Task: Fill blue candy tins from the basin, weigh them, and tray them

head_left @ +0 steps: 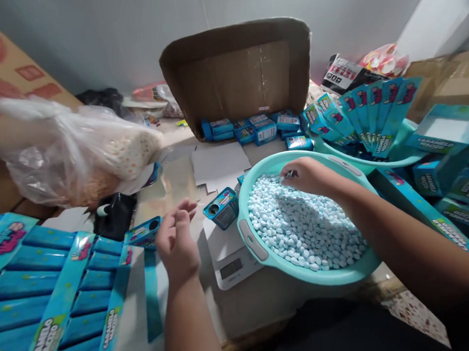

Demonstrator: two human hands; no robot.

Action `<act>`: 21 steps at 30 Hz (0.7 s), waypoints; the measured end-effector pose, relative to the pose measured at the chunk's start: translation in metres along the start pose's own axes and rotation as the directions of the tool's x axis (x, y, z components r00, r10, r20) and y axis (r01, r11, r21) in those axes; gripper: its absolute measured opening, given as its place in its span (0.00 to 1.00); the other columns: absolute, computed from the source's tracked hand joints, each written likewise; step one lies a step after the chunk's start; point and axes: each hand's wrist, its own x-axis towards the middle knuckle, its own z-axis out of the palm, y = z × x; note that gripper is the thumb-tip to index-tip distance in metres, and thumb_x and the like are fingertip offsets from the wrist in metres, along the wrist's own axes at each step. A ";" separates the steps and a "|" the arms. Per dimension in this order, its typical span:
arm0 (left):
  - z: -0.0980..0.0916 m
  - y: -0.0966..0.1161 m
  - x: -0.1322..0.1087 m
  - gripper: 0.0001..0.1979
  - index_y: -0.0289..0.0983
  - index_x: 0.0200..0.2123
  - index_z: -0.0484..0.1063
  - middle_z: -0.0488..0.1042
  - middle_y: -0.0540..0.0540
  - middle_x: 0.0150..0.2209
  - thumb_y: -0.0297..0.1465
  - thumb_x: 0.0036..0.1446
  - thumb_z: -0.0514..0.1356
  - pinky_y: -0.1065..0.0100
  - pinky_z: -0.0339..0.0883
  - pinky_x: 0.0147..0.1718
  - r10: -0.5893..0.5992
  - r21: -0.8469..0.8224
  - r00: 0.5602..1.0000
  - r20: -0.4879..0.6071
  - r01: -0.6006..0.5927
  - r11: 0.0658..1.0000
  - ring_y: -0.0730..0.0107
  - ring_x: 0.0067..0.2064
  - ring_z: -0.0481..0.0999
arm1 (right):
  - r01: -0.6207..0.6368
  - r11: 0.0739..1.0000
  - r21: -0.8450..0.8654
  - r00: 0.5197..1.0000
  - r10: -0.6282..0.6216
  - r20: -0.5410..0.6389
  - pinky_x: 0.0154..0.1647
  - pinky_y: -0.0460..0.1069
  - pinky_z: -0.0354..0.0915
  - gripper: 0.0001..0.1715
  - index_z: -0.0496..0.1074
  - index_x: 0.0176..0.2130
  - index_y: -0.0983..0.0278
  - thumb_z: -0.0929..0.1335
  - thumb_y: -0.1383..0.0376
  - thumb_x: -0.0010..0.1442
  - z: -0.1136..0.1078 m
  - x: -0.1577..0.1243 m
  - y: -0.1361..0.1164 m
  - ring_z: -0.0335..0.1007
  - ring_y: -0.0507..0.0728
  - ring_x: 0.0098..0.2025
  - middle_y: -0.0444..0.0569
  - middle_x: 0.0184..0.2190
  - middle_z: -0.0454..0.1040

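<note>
My right hand [308, 175] is over the turquoise tub [312, 279], its fingers bent into a pinch at the surface of the pale blue candies [301, 235]. A candy seems to be between the fingertips, partly hidden by the fingers. To the left of the tub, my left hand [179, 237] hangs with its fingers apart and holds nothing. Between the hands, a small blue candy box [223, 209] with a round hole in its top stands on a white kitchen scale [234, 271]. The scale is partly covered by the tub.
An open cardboard box [236, 80] at the back has several small blue boxes [265, 131] in it. Display trays of blue boxes [47, 298] lie at left, near a clear plastic bag [78, 153]. A second tub [399, 144] with folded cartons stands at right.
</note>
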 end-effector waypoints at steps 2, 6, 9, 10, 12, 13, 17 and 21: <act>0.003 0.003 -0.004 0.24 0.33 0.46 0.77 0.81 0.39 0.41 0.49 0.61 0.61 0.59 0.74 0.50 -0.037 0.014 0.999 0.002 0.037 0.999 0.62 0.43 0.82 | 0.001 1.000 0.003 0.999 0.000 -0.033 0.36 0.48 0.59 0.12 0.82 0.40 0.71 0.69 0.67 0.61 0.000 -0.001 -0.001 0.70 0.55 0.34 0.56 0.35 0.81; 0.004 0.006 -0.006 0.23 0.34 0.45 0.79 0.81 0.41 0.39 0.48 0.62 0.61 0.59 0.75 0.49 -0.003 0.059 1.000 -0.007 0.003 0.998 0.63 0.42 0.81 | 0.011 1.000 0.018 0.999 -0.011 -0.033 0.37 0.48 0.60 0.12 0.81 0.40 0.70 0.68 0.67 0.63 0.003 -0.001 0.000 0.70 0.55 0.35 0.56 0.37 0.81; 0.002 0.004 -0.005 0.22 0.34 0.46 0.79 0.81 0.41 0.41 0.47 0.62 0.62 0.59 0.74 0.50 0.045 0.089 0.998 -0.037 -0.041 0.995 0.62 0.44 0.81 | 0.012 1.000 0.011 1.000 -0.012 -0.020 0.36 0.49 0.60 0.12 0.81 0.40 0.70 0.68 0.66 0.63 0.005 0.000 0.002 0.70 0.55 0.35 0.56 0.36 0.81; 0.002 0.004 -0.005 0.22 0.34 0.47 0.79 0.81 0.41 0.41 0.47 0.62 0.62 0.59 0.74 0.50 0.052 0.091 0.998 -0.046 -0.048 0.995 0.62 0.44 0.81 | 0.013 1.000 0.007 1.000 -0.013 -0.019 0.36 0.49 0.60 0.12 0.81 0.41 0.70 0.68 0.66 0.63 0.005 0.000 0.003 0.70 0.55 0.35 0.57 0.36 0.81; 0.001 0.003 -0.005 0.22 0.34 0.47 0.79 0.81 0.41 0.41 0.47 0.62 0.62 0.59 0.74 0.50 0.051 0.093 0.997 -0.052 -0.046 0.995 0.61 0.45 0.81 | 0.015 1.000 0.002 1.000 -0.015 -0.017 0.36 0.49 0.60 0.13 0.81 0.41 0.71 0.68 0.66 0.63 0.005 0.000 0.003 0.71 0.56 0.36 0.58 0.37 0.81; 0.001 0.002 -0.005 0.23 0.34 0.47 0.79 0.81 0.40 0.42 0.47 0.62 0.61 0.59 0.74 0.50 0.043 0.095 0.998 -0.045 -0.038 0.995 0.61 0.45 0.81 | 0.015 1.000 0.003 1.000 -0.015 -0.018 0.37 0.49 0.61 0.13 0.81 0.41 0.70 0.68 0.66 0.63 0.005 0.000 0.003 0.71 0.56 0.36 0.57 0.37 0.81; 0.000 0.001 -0.003 0.26 0.34 0.52 0.76 0.80 0.37 0.48 0.48 0.60 0.63 0.56 0.72 0.54 0.029 0.115 0.999 0.041 -0.034 0.993 0.57 0.50 0.80 | 0.019 1.000 0.011 1.000 -0.019 -0.017 0.38 0.49 0.62 0.12 0.81 0.41 0.69 0.68 0.65 0.63 0.005 0.000 0.002 0.72 0.56 0.37 0.56 0.38 0.81; 0.003 -0.004 -0.001 0.36 0.39 0.58 0.71 0.77 0.36 0.55 0.41 0.45 0.73 0.52 0.70 0.57 -0.100 0.338 0.954 0.284 -0.002 0.941 0.51 0.57 0.77 | -0.030 1.000 -0.005 0.999 0.030 0.011 0.37 0.49 0.63 0.11 0.80 0.40 0.66 0.69 0.63 0.63 0.009 0.004 0.005 0.72 0.56 0.37 0.54 0.38 0.80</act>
